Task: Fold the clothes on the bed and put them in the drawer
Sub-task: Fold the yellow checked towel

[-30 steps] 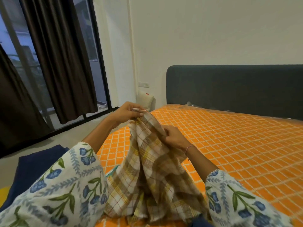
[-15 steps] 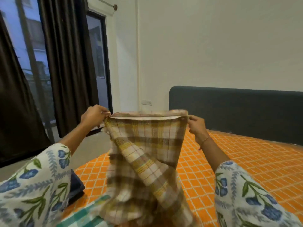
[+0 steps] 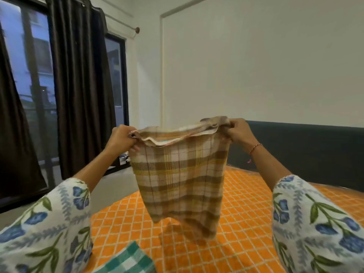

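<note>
- A plain white-walled bedroom: dark curtains (image 3: 78, 91) hang over a window on the left, and a dark headboard (image 3: 307, 148) backs the bed (image 3: 246, 209), which wears an orange lattice-print cover.
- The plaid garment (image 3: 181, 180) (brown, yellow and cream checks) hangs in the air above the bed, between the two raised hands. Its lower edge dangles just over the cover, and I cannot tell whether it brushes it.
- The left hand (image 3: 122, 139) pinches the garment's top edge at one corner; the right hand (image 3: 239, 133) has its fingers curled round the opposite corner. Both are clamped on cloth, none slack.
- The relation that matters: the top edge runs side to side between the grips, roughly level, while the long axis drops straight down from them toward the bed. Neither hand is clearly nearer the cloth's middle, so laying it flat or bringing the corners together looks, to my eye, equally open to both.
- A green checked cloth (image 3: 128, 261) lies on the bed at the bottom of the view, cut off by the frame edge.
- Hidden: no drawer shows anywhere, the garment's far side and inner layers are unreadable, and floral sleeves (image 3: 49, 229) block the near part of the bed.
</note>
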A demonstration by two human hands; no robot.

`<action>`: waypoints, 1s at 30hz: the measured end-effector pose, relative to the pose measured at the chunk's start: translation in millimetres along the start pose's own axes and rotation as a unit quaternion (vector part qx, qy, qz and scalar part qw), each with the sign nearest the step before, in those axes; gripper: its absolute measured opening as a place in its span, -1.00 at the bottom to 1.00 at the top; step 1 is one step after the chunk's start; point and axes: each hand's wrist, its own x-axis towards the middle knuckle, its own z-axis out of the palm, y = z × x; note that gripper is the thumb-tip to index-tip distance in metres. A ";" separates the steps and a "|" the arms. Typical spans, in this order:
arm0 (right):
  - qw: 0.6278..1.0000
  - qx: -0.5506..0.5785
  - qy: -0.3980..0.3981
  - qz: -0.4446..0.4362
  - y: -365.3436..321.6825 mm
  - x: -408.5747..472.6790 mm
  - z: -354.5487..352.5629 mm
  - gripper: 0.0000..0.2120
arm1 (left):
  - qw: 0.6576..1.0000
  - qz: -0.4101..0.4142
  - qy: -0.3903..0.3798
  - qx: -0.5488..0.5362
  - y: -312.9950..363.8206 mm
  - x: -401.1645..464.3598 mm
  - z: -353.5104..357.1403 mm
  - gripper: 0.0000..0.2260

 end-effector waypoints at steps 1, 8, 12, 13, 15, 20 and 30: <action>1.000 -0.001 0.024 -0.010 0.0 0.4 -0.5 -0.87 | 0.999 -0.003 0.022 -0.034 0.5 -2.5 3.4 -0.88; 0.967 0.239 0.006 0.090 19.4 12.1 -5.2 -0.89 | 0.953 -0.086 -0.012 -0.290 -4.5 -6.9 16.2 -0.92; 0.953 0.260 -0.037 0.149 49.9 26.1 7.1 -0.86 | 0.991 -0.029 -0.099 -0.091 -27.2 3.9 41.9 -0.82; 0.960 0.228 -0.045 0.158 61.0 29.1 15.0 -0.86 | 0.995 -0.030 -0.079 -0.058 -35.3 8.2 54.1 -0.84; 0.968 0.153 -0.048 0.193 92.1 40.1 37.3 -0.86 | 0.990 -0.106 -0.026 -0.092 -53.6 18.4 84.8 -0.90; 0.946 0.078 -0.010 0.316 168.5 62.7 88.7 -0.85 | 0.924 -0.300 -0.038 -0.232 -95.2 38.8 159.8 -0.79; 0.959 0.249 0.107 0.077 122.7 139.1 71.4 -0.77 | 0.938 -0.140 0.124 -0.291 -58.7 122.0 136.2 -0.78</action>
